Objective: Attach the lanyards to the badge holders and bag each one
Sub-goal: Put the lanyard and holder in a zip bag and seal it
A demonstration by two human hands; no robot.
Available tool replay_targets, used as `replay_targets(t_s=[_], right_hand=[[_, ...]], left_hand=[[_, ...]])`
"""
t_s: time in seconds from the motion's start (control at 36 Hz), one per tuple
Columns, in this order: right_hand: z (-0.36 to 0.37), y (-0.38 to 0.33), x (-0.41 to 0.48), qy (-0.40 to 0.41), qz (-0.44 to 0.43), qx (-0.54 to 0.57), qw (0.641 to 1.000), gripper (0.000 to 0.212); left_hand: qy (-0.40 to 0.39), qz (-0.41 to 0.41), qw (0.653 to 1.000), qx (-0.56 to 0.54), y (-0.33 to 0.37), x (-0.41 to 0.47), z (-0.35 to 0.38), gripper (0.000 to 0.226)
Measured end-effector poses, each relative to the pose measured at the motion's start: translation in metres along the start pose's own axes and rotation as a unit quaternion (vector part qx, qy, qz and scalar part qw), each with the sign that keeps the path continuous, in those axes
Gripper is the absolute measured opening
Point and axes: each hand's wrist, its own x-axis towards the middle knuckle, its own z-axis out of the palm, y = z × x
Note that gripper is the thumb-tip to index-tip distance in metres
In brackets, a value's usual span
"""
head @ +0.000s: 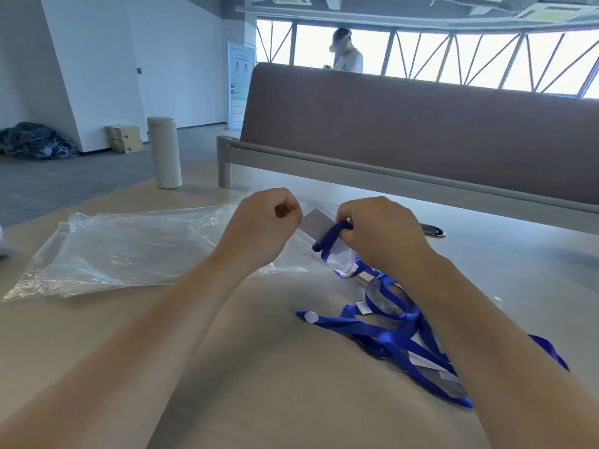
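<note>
My left hand (pixel 264 223) pinches the edge of a small clear zip bag (pixel 303 251) that holds a badge holder with a grey card (pixel 316 223). My right hand (pixel 381 230) grips the blue lanyard (pixel 329 239) bunched at the bag's mouth, beside the bag's red zip line. Both hands hover just above the table (pixel 259 367). A tangle of blue lanyards (pixel 389 338) and clear badge holders (pixel 384 294) lies under my right forearm. A stack of clear plastic bags (pixel 129 247) lies flat to the left.
A white cylindrical bottle (pixel 164 152) stands at the table's far left edge. A brown partition (pixel 405 131) with a grey rail runs along the far side. A dark flat object (pixel 432 230) lies near the rail. A person stands beyond the partition.
</note>
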Motion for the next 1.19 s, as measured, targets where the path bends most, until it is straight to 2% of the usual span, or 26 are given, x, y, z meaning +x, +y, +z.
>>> replay_targets(t_s=[0.08,0.28,0.5,0.75,0.89,1.0,1.19], right_hand=[[-0.001,-0.003,-0.001,0.020,-0.004,-0.005,1.000,0.015],[0.006,-0.006,-0.003,0.039,-0.011,-0.009,0.999,0.016],[0.006,-0.013,-0.001,0.022,-0.042,0.011,0.999,0.014],[0.009,-0.013,0.000,0.071,-0.040,0.006,0.997,0.014],[0.009,-0.015,0.000,0.058,-0.035,0.000,0.998,0.012],[0.008,-0.014,-0.001,0.054,-0.025,-0.004,0.998,0.011],[0.010,-0.011,0.004,0.055,-0.021,0.070,0.996,0.011]], left_hand=[[0.009,-0.011,1.000,-0.002,-0.001,0.001,0.000,0.014],[0.015,-0.018,1.000,-0.005,0.001,0.002,-0.001,0.012],[0.022,-0.039,0.999,-0.012,0.000,0.003,-0.002,0.009],[0.016,-0.011,0.999,-0.031,0.008,0.002,0.000,0.012],[0.023,-0.008,1.000,-0.005,0.006,0.001,-0.001,0.011],[0.009,0.008,0.999,-0.039,0.012,-0.001,-0.002,0.010],[0.010,0.000,0.999,-0.039,0.013,-0.002,-0.001,0.010]])
